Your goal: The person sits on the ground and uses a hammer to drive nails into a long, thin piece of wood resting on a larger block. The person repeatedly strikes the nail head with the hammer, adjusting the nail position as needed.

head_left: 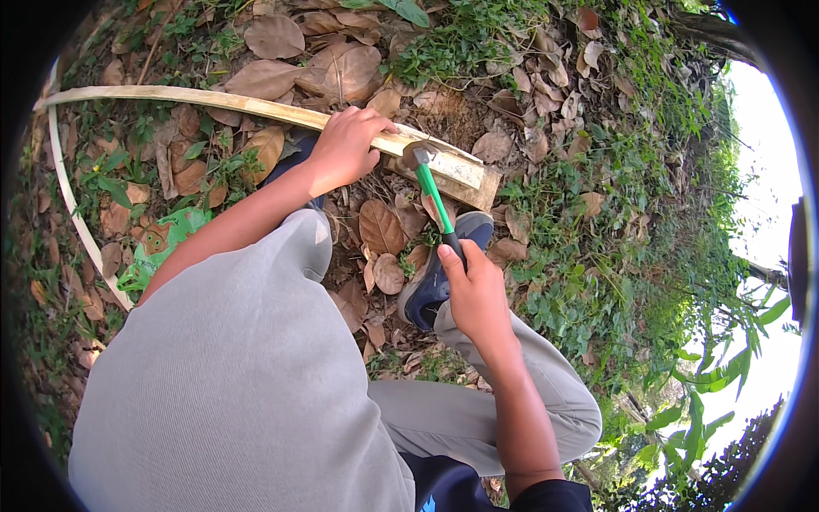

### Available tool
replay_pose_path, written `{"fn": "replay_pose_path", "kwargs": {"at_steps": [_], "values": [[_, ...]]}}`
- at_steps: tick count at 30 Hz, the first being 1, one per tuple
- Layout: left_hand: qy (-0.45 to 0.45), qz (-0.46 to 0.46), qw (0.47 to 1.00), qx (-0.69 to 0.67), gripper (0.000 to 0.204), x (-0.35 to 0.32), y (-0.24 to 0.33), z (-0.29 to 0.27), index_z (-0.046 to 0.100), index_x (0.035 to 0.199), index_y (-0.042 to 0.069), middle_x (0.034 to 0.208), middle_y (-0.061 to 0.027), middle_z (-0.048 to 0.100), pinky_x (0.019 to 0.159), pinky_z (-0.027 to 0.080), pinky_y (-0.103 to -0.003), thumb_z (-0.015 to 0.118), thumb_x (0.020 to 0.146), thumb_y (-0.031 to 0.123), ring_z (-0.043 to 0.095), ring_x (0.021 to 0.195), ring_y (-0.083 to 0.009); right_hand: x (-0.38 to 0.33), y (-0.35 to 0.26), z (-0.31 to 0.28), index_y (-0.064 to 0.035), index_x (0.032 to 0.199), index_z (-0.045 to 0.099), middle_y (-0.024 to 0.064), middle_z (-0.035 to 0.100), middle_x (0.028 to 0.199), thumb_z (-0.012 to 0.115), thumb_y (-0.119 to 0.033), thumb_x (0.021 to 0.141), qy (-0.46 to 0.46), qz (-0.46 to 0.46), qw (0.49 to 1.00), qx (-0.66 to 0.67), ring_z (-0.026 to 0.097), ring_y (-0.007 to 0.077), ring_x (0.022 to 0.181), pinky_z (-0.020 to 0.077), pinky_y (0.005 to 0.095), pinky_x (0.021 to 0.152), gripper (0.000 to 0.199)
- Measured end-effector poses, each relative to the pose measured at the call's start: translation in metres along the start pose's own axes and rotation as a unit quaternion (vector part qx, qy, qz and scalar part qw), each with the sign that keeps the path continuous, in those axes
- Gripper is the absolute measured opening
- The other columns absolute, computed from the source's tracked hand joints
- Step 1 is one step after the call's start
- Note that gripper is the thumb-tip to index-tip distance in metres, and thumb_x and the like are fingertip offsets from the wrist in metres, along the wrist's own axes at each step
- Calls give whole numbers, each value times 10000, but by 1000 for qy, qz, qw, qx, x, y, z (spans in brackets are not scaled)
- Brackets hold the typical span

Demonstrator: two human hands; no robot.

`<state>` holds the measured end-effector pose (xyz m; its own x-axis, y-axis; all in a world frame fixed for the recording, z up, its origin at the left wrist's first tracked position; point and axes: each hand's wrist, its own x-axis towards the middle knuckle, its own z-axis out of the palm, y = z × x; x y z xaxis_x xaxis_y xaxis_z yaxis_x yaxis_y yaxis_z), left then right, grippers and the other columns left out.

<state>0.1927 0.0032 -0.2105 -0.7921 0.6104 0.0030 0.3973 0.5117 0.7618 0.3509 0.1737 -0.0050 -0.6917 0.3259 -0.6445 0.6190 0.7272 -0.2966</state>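
A long pale wooden strip (230,100) runs from the far left to the middle of the head view, its right end lying on a short wooden block (488,189). My left hand (345,152) is closed over the strip near that end, the fingertips bent over its far edge. In my right hand (478,294) is a hammer (435,194) with a green shaft and black grip. Its head appears to rest on the strip, a little right of my left hand. Whether a nail is under the head cannot be seen.
Dry brown leaves (382,226) and green weeds (563,282) cover the ground. My dark blue shoe (433,286) is just below the block. Another thin strip (72,192) curves down the left side, near a green plastic wrapper (171,243). Leafy plants (712,384) stand at right.
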Motion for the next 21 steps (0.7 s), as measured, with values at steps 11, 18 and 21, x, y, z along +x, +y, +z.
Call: {"fn": "replay_pose_path", "kwargs": {"at_steps": [11,18,21], "values": [[-14,-12,1000,4,361,1,0,-1,739,1172,118,1179,-73,683,1018,450,-429,747,812,127,592,1151,-293,23,49,-32,-42,1014,591,-23,497,698,507,-371,1117,18,172,946,275,456,71,525,359,261,450,355],[-18,-13,1000,0,364,0,0,0,750,1183,109,1179,-66,681,1018,447,-426,738,820,132,589,1153,-289,28,77,-48,-4,994,631,42,564,698,515,-352,1102,12,168,982,88,545,145,611,437,351,570,382],[-20,-17,1000,-5,364,1,1,0,749,1189,113,1179,-63,679,1024,441,-424,732,826,136,584,1161,-286,28,73,-46,10,998,640,89,597,719,520,-347,1097,12,158,985,69,571,197,644,459,388,624,390]]}}
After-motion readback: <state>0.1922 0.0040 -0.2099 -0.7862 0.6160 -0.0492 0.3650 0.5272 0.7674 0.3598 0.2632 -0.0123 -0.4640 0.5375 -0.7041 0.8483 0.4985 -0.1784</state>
